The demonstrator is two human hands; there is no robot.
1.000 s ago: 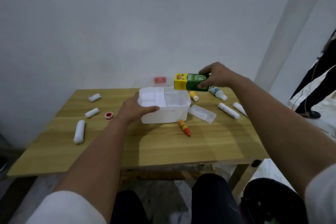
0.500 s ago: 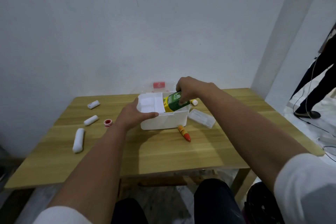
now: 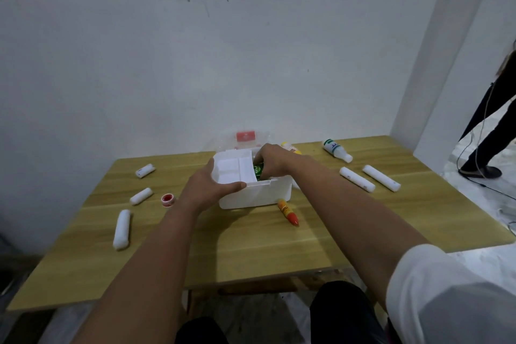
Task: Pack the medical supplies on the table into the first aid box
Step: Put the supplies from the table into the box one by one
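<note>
Box: first aid box (image 3: 255, 195), white plastic, lid off, sits mid-worktop (image 3: 251, 248).
Left hand (image 3: 208, 186): clamped on the box's near-left corner, steadying it.
Right hand (image 3: 272, 160): inside the box, fingers closed around the green carton (image 3: 258, 170), which is mostly sunk into the right compartment.
Carton handling: probably light, stiff cardboard; grip by the long sides, and it may wedge against the divider.
Waiting on worktop: white rolls (image 3: 357, 179), orange tube (image 3: 288, 211) just beside the box front, bottle (image 3: 336, 150), red tape (image 3: 168, 200).
Rolls: likely soft and light, apt to roll; pinch mid-length.
</note>
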